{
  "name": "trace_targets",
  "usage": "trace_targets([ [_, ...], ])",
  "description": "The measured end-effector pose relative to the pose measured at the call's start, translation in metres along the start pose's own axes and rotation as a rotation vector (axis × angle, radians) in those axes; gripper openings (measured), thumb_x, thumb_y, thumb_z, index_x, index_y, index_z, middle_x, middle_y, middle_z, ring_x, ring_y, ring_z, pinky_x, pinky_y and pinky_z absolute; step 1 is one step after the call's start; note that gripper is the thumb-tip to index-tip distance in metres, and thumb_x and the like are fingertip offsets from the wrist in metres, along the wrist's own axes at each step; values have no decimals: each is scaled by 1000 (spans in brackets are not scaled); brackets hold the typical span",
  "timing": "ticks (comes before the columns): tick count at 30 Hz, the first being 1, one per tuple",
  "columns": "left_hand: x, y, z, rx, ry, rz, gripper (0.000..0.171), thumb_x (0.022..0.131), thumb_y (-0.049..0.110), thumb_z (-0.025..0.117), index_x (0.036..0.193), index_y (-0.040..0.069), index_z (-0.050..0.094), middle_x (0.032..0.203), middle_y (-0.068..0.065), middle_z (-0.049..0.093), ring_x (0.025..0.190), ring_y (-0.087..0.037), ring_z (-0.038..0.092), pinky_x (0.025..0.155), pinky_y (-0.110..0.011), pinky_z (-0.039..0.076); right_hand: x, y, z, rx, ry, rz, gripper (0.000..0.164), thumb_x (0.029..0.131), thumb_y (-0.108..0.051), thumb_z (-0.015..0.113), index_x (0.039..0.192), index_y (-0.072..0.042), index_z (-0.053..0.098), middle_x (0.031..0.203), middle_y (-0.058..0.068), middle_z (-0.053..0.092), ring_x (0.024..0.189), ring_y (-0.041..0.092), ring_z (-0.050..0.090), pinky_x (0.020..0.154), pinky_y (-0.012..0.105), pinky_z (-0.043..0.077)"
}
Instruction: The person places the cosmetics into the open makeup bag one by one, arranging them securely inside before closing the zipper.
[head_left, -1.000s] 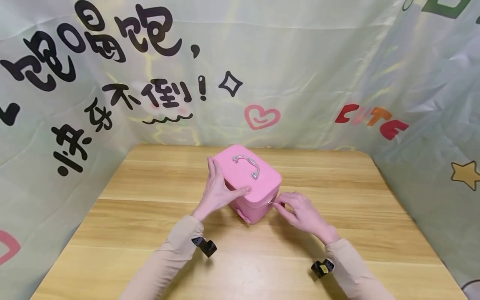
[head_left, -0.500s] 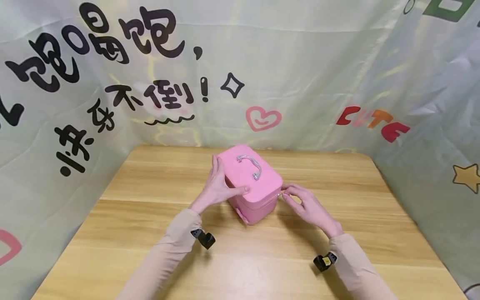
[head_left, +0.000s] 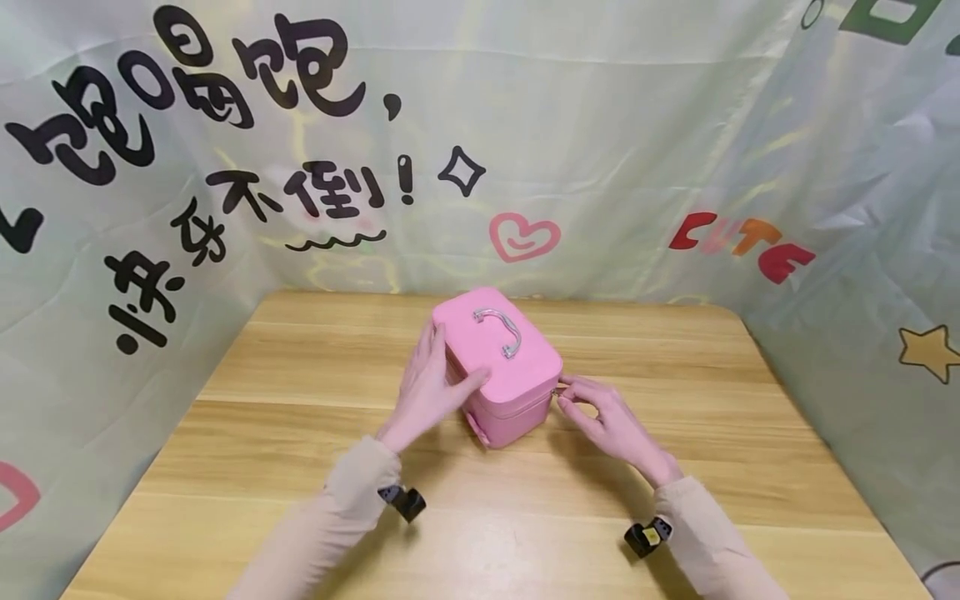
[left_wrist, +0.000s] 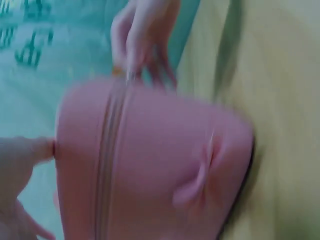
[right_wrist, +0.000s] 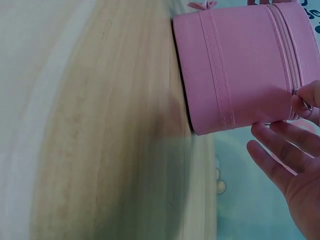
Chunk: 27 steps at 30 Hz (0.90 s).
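Note:
A pink vanity case (head_left: 517,400) with a silver carry handle (head_left: 498,329) on its lid stands on the table, lid down. My left hand (head_left: 429,387) rests on it at the near left, thumb on the lid's edge and the other fingers straight along the long side. In the left wrist view, the thumb (left_wrist: 30,150) touches the lid. At the right corner, my right hand (head_left: 611,425) pinches the zipper pull (right_wrist: 302,102) between thumb and index finger, its other fingers spread. The zipper track (right_wrist: 286,45) runs just below the lid, and a pink bow (left_wrist: 197,180) decorates the front side.
The wooden table (head_left: 300,350) extends around the case on all sides. Printed cloth walls (head_left: 600,125) enclose it at the back, left and right. A small black camera sits on each wrist.
My right hand has drawn the zipper pull from the near end face to the right corner. The left thumb has slid slightly back toward the lid's edge, and the case has shifted a little.

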<state>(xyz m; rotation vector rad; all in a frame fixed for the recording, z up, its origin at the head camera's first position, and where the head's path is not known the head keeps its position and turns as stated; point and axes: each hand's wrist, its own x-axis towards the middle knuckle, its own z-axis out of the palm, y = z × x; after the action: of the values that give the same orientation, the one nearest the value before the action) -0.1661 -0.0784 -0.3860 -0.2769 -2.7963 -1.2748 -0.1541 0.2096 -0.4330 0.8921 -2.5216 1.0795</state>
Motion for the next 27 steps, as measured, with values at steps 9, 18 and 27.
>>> trace_targets([
  [9, -24, 21, 26, 23, 64, 44, 136, 73, 59, 83, 159, -5, 0, 168, -21, -12, 157, -37, 7, 123, -59, 22, 2, -7, 2, -61, 10, -86, 12, 92, 0, 66, 92, -10, 73, 118, 21, 73, 109, 36, 71, 92, 49, 57],
  [18, -12, 3, 17, -12, 10, 65, 137, 70, 56, 86, 161, 3, -1, 170, -15, -6, 156, -37, 14, 123, -60, 20, 2, -17, 5, -57, -39, -143, 13, 93, 1, 64, 96, -8, 74, 113, 21, 74, 94, 28, 76, 68, 34, 59],
  [27, -11, 1, 9, -27, -36, 66, 135, 71, 53, 88, 162, 11, -2, 170, -11, -7, 156, -36, 15, 124, -61, 18, 4, -10, 6, 18, -5, -58, 14, 93, 1, 65, 96, -6, 76, 104, 16, 78, 101, 28, 75, 82, 31, 60],
])
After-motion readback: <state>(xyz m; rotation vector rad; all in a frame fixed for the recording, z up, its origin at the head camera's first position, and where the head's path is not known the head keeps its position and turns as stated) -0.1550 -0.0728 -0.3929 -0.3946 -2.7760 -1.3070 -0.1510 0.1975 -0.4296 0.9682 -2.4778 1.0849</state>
